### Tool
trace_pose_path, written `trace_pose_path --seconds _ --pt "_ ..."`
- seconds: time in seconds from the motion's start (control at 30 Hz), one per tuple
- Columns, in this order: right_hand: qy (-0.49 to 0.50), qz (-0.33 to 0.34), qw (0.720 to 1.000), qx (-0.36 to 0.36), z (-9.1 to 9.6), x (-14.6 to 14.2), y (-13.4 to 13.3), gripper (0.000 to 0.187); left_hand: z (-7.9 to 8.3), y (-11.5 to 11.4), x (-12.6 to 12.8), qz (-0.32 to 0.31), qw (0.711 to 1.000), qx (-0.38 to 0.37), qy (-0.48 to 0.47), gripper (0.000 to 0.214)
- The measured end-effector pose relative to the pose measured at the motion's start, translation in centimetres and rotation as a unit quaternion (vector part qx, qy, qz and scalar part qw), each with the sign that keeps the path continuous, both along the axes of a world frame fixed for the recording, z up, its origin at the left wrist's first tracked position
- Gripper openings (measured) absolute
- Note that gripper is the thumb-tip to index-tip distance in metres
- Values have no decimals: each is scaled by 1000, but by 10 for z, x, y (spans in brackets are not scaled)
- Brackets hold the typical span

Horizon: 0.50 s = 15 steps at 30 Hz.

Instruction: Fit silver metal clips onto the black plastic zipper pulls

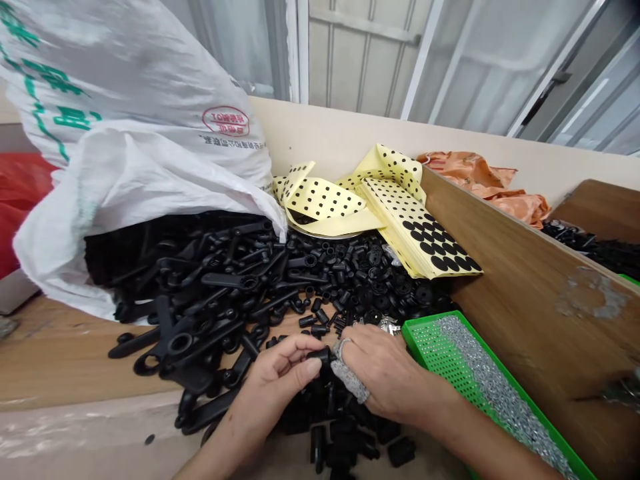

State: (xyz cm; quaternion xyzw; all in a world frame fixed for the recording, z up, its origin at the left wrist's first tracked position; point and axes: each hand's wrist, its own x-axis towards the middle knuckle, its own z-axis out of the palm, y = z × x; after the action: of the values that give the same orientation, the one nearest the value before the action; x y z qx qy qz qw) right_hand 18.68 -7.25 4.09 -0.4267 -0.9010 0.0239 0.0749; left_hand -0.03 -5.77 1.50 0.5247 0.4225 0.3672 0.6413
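Between the thumb and fingers of my left hand (pixel 287 370) is a small black plastic cylinder (pixel 323 357). My right hand (pixel 373 367) is closed right beside it, touching or nearly touching the cylinder's right end. A grey-white wrapping (pixel 350 381) covers part of a finger on that hand. Whatever its fingertips pinch is hidden. Loose black plastic handles (pixel 200 347) lie in a heap to the left of my hands. Beyond my fingers are small black sleeves (pixel 320 320) and round black caps (pixel 425 293). More black cylinders (pixel 345 440) lie below my hands.
At right a green tray (pixel 450 380) holds many small metal pieces, beside a wooden board (pixel 530 280). A white woven sack (pixel 165 160) spills black handles at left. Yellow sheets of black round stickers (pixel 420 227) lie at the back. An orange bag (pixel 480 180) sits behind the board.
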Motion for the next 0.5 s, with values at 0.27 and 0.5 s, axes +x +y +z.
trace_pose_path --seconds 0.27,0.5 --pt "1 26 999 -27 1 -1 -10 18 -12 -7 -6 -33 999 19 18 21" --pt "32 32 998 -50 -14 -3 -22 16 -17 -23 -7 -42 988 105 108 22"
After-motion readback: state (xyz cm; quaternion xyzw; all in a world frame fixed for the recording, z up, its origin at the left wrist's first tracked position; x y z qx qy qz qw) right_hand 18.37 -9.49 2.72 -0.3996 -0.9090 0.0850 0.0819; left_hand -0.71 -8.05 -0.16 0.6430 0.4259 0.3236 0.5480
